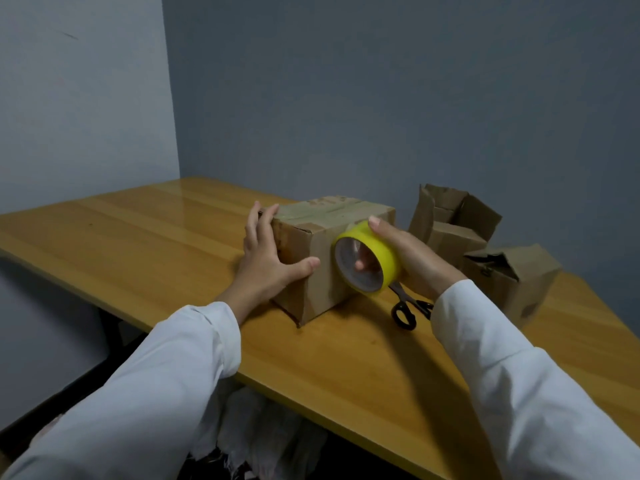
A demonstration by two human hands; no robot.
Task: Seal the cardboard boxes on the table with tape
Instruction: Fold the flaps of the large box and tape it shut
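Matt brown cardboard, creased and worn at the edges, is being shown by the box [322, 258] between the hands, with glossy tape strips across its top. Smooth, shiny yellow plastic is being shown by the tape roll [369, 258] in the right hand [412, 258]. Glossy varnished wood is being shown by the table [156, 233] beneath the hands, and black handles by the scissors [407, 311] under the right wrist.

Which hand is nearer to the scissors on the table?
The right hand: it grips the tape roll directly above the scissors. The left hand rests on the box, on its far side from them.
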